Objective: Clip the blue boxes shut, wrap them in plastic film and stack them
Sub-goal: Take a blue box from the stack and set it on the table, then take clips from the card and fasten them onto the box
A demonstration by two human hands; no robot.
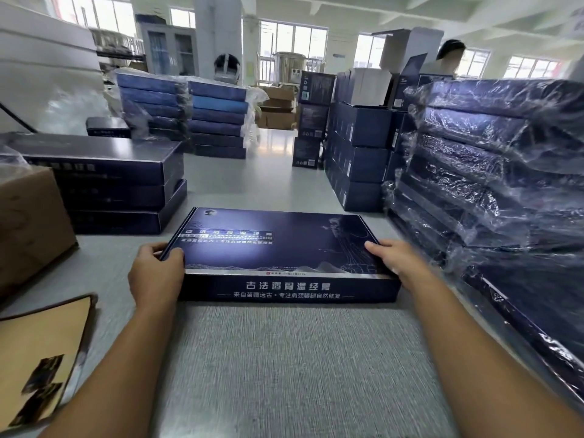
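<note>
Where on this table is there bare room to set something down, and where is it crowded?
Widest: the grey mat on the near side of the blue box held by the left hand and right hand. Also the table strip behind that box, between the unwrapped stack and the wrapped stack. Crowded: left edge, with the brown carton and flat cardboard.

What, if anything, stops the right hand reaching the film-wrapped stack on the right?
Likely yes, it can: the film-wrapped stack stands close beside the right hand, with nothing between them. That hand grips the blue box at its right edge, though, so it must let go first.
</note>
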